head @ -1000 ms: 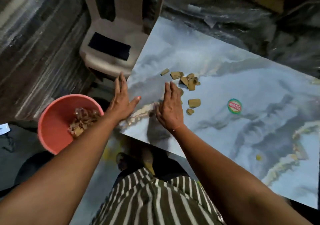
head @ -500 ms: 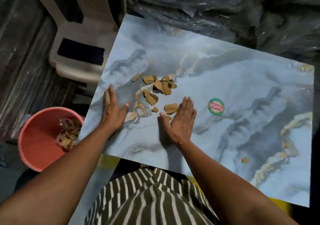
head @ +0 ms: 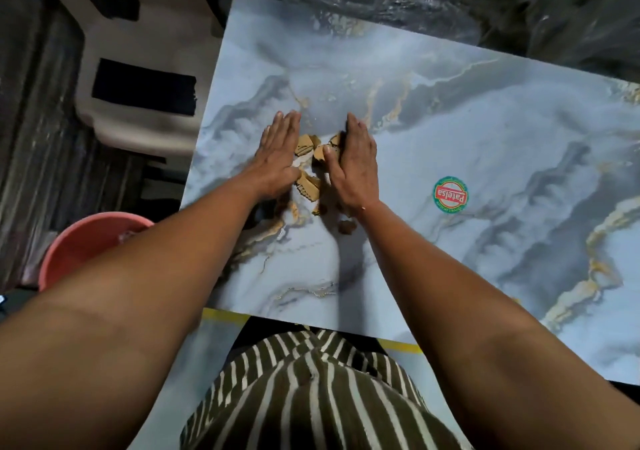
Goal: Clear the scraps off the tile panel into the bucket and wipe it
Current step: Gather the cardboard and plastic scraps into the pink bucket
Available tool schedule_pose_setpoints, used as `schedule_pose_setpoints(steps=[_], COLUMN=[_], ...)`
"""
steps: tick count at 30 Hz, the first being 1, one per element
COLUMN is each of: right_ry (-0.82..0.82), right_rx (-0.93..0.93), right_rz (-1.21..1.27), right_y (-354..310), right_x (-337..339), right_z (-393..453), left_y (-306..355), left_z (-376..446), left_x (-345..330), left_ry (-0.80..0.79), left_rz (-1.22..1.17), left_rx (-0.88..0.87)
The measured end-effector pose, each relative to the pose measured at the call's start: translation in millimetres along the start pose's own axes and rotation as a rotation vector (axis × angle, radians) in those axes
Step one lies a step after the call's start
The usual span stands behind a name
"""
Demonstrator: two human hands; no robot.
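Note:
A grey-blue marble-patterned tile panel [head: 450, 131] lies flat in front of me. Tan cardboard scraps [head: 306, 181] sit bunched in a small heap on its left half. My left hand [head: 278, 155] and my right hand [head: 353, 162] stand on edge either side of the heap, palms facing each other, fingers straight and together, pressing the scraps between them. A couple of small scraps [head: 347, 227] lie loose just below my right wrist. The pink bucket [head: 86, 238] stands on the floor at the left, below the panel's edge, mostly hidden by my left forearm.
A round red-and-green sticker [head: 450, 194] is stuck on the panel right of my hands. A white plastic chair [head: 145, 68] with a dark pad stands beyond the panel's left edge. Black plastic sheeting [head: 450, 2] covers the far side. My striped shirt fills the bottom.
Both hands reached farther onto the panel and closed in from either side, bunching the spread scraps into one heap between the palms. The view shifted so the bucket sits lower left.

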State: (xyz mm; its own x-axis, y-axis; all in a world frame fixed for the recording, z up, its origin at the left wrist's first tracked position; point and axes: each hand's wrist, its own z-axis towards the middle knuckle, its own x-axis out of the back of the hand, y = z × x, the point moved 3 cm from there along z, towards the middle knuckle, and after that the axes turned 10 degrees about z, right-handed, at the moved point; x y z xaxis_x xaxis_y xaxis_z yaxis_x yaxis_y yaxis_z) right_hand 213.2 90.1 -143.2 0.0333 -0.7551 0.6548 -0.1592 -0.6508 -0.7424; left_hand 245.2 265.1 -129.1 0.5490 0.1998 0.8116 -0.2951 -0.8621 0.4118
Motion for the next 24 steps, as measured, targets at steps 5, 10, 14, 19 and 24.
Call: schedule_pose_setpoints(steps=[5, 10, 14, 19, 24], right_ry=[-0.230, -0.394, -0.287, -0.228, -0.478], right_rx=[0.268, 0.238, -0.040, -0.259, -0.190], right_rz=[0.027, 0.202, 0.479, 0.272, -0.114], right_y=[-7, -1, -1, 20, 17], right_x=[-4, 9, 49, 100, 71], right_z=[-3, -43, -61, -67, -85], left_y=[13, 15, 3, -1, 23], left_z=[-13, -52, -78, -84, -69], left_x=[-6, -27, -26, -3, 0], left_ry=[-0.031, -0.013, 0.031, 0.126, -0.005], left_rz=[0.008, -0.041, -0.059, 0.163, 0.197], left_rx=[-0.147, -0.231, -0.155, 0.099, 0.104])
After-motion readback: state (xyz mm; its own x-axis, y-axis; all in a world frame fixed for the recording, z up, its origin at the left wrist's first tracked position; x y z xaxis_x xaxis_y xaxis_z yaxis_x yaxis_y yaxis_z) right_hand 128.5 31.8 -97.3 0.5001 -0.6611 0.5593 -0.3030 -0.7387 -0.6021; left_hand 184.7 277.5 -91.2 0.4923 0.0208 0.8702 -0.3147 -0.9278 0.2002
